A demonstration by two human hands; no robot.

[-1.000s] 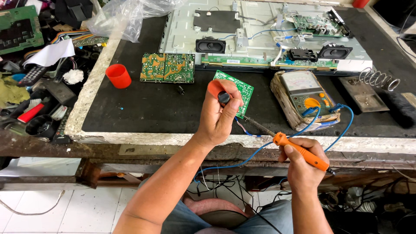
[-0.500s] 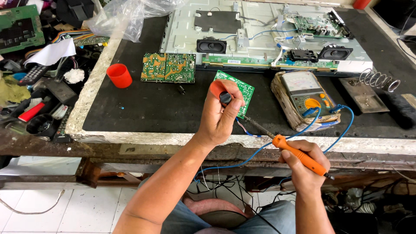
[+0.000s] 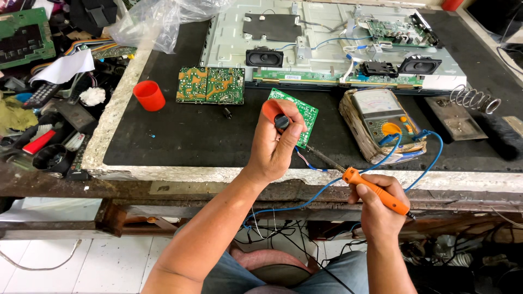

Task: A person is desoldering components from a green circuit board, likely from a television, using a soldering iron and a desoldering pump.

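Note:
My left hand (image 3: 278,144) is raised over the black mat and grips a small green circuit board (image 3: 302,111) together with a red cap-like piece (image 3: 269,109) and a small black round part (image 3: 281,121). My right hand (image 3: 378,209) holds an orange-handled soldering iron (image 3: 376,190) near the table's front edge. Its metal tip (image 3: 316,154) points up-left and reaches the lower edge of the board, next to short red and blue wires.
An analogue multimeter (image 3: 381,122) with blue leads lies right of the board. A green power board (image 3: 210,85), a red cup (image 3: 149,96) and an open television chassis (image 3: 327,43) lie further back. A coiled iron stand (image 3: 474,100) is far right; cluttered tools (image 3: 43,136) fill the left.
My right hand with the soldering iron has shifted slightly. My left hand still holds the board in the same place.

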